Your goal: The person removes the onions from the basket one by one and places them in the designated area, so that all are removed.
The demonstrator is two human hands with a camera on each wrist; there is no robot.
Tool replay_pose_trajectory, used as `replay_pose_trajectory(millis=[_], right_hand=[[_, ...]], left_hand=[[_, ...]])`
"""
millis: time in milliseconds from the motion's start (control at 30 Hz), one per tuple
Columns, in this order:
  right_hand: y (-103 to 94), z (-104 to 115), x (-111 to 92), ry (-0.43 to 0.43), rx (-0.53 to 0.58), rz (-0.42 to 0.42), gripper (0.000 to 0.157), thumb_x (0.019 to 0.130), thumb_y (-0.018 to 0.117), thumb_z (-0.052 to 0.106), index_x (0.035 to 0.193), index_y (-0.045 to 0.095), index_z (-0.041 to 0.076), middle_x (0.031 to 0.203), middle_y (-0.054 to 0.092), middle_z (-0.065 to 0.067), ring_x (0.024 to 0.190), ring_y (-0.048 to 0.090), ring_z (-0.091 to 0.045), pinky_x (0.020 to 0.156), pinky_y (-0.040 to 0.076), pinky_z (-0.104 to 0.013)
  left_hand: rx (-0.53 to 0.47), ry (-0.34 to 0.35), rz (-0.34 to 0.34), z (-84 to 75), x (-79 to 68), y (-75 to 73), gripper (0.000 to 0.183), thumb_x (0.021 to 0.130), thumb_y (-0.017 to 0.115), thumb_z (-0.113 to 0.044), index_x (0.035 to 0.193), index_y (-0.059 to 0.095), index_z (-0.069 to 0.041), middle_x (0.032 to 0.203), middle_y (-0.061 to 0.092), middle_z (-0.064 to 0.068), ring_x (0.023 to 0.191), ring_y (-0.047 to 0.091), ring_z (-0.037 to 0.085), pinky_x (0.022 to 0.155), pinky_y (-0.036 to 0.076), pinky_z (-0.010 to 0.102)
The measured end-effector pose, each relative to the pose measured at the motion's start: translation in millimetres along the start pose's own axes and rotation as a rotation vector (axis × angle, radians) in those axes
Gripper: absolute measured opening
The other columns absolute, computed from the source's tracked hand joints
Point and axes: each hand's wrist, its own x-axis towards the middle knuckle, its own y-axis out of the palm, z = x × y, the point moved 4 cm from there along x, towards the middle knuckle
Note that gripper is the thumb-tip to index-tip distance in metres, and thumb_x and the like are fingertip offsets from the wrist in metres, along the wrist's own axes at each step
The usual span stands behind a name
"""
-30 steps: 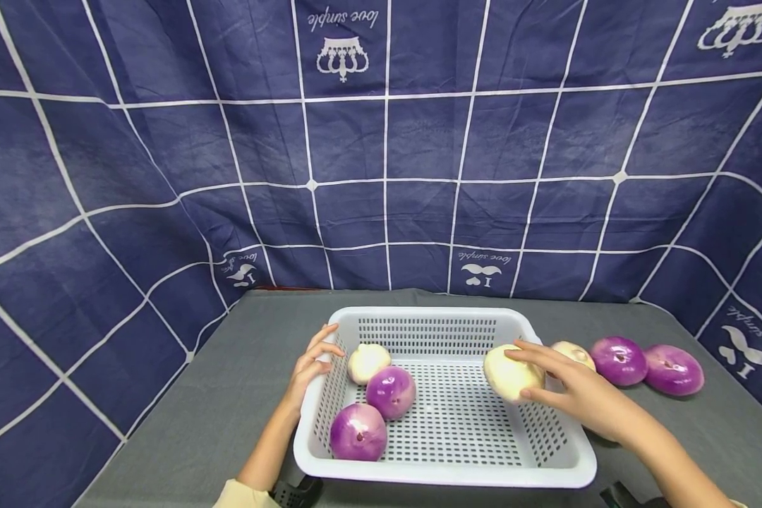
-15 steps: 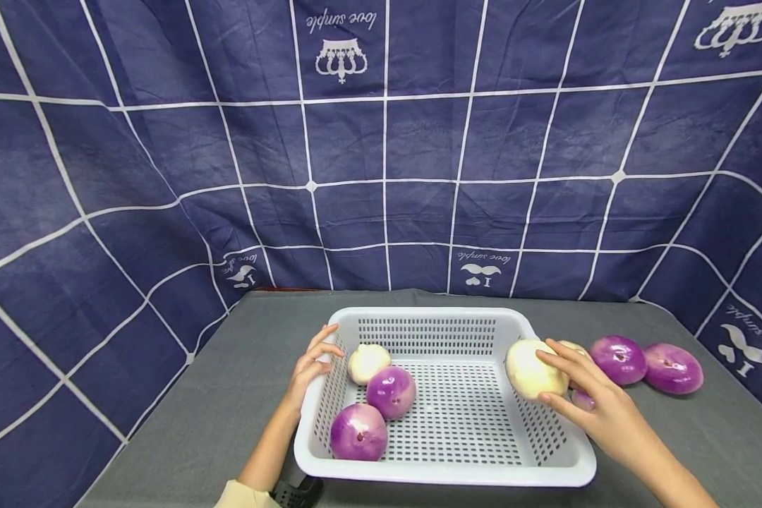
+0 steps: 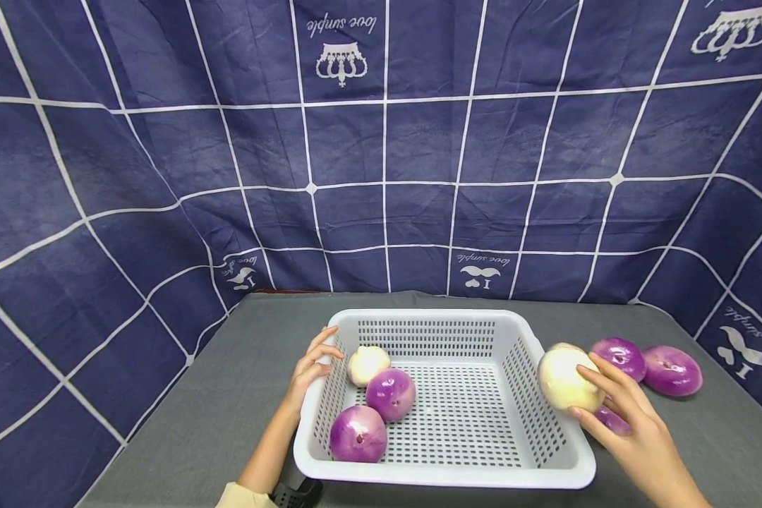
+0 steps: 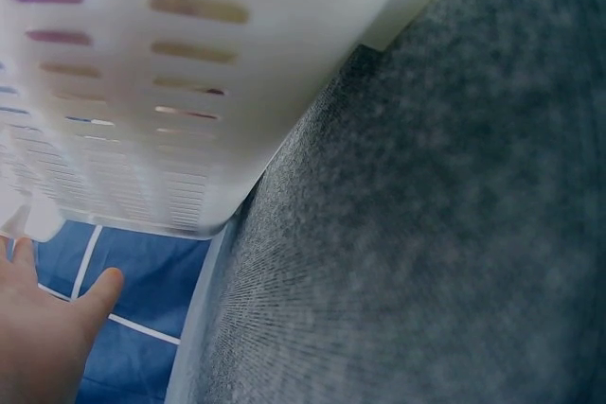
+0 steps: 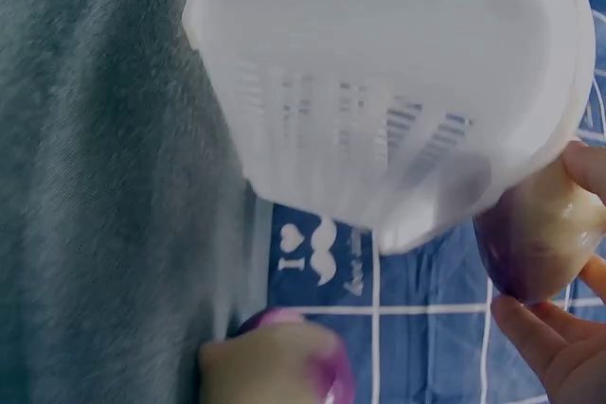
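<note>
My right hand [image 3: 638,423] holds a turnip [image 3: 568,381] over the right rim of a white perforated basket [image 3: 444,474], cream side toward the head camera. The right wrist view shows the purple side of this held turnip [image 5: 540,234], with fingers and thumb around it. My left hand [image 3: 311,367] rests at the basket's left rim, its fingers slightly bent and spread over the edge. Inside the basket on the left lie a cream-side-up turnip [image 3: 368,365] and two purple-side-up turnips, one in the middle [image 3: 390,393] and one near the front corner [image 3: 358,433].
On the grey cloth [image 3: 197,423], right of the basket, sit two purple turnips, a nearer one [image 3: 619,358] and a farther one [image 3: 673,370]. Another purple turnip [image 3: 612,421] shows partly behind my right hand. A blue checked curtain [image 3: 419,141] hangs behind and at both sides.
My right hand has moved right with the turnip, from inside the basket's right end to over its right rim. My left hand and the turnips in the basket have stayed put.
</note>
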Motion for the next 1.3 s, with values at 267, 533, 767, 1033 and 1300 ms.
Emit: replay_pose_trajectory(millis=[267,533,767,1033,1300], right_hand=[[-15.6,-14,-11,0.087,-0.108,-0.021,0.064,0.06,0.074,-0.01,0.12,0.055,0.001,0.138,0.038,0.012,0.127,0.028,0.01,0.094,0.02,0.003],[-29.3,-28,-17,0.106,-0.187,-0.044,0.061,0.065,0.073,-0.005,0.123,0.054,0.005,0.14,0.034,0.018,0.125,0.026,0.015,0.095,0.016,0.004],[-42.1,-49,-23,0.162,-0.266,-0.036,0.057,0.072,0.071,0.005,0.126,0.053,0.012,0.139,0.029,0.027,0.128,0.019,0.016,0.104,0.007,-0.007],[-52.7,-75,-31,0.268,-0.345,0.089,0.06,0.079,0.066,0.018,0.134,0.043,0.018,0.147,0.019,0.022,0.123,0.004,0.025,0.093,0.014,-0.071],[-56.3,-98,-37,0.335,-0.372,0.165,0.061,0.082,0.064,0.024,0.137,0.038,0.02,0.152,0.018,0.007,0.121,-0.004,0.025,0.09,0.015,-0.071]], left_hand=[[-0.002,-0.005,-0.002,-0.2,-1.0,0.5,0.028,0.071,0.036,0.002,0.09,0.048,0.019,0.141,0.034,0.004,0.14,-0.004,0.033,0.106,0.0,0.06],[-0.008,-0.032,-0.005,-1.9,-0.4,0.7,0.028,0.073,0.037,0.001,0.092,0.048,0.019,0.143,0.029,0.012,0.141,-0.002,0.025,0.107,0.002,0.06],[-0.008,-0.006,-0.006,-1.6,-0.8,0.3,0.027,0.072,0.036,0.002,0.09,0.048,0.019,0.141,0.033,0.008,0.14,-0.003,0.032,0.107,0.0,0.06],[0.004,-0.004,-0.01,-0.3,-0.8,0.0,0.027,0.071,0.036,0.002,0.089,0.049,0.018,0.142,0.032,0.011,0.14,-0.002,0.031,0.107,0.0,0.059],[0.014,-0.03,-0.018,-1.9,-1.3,0.4,0.027,0.072,0.037,0.001,0.09,0.051,0.016,0.143,0.03,0.015,0.14,0.003,0.019,0.108,0.001,0.057]])
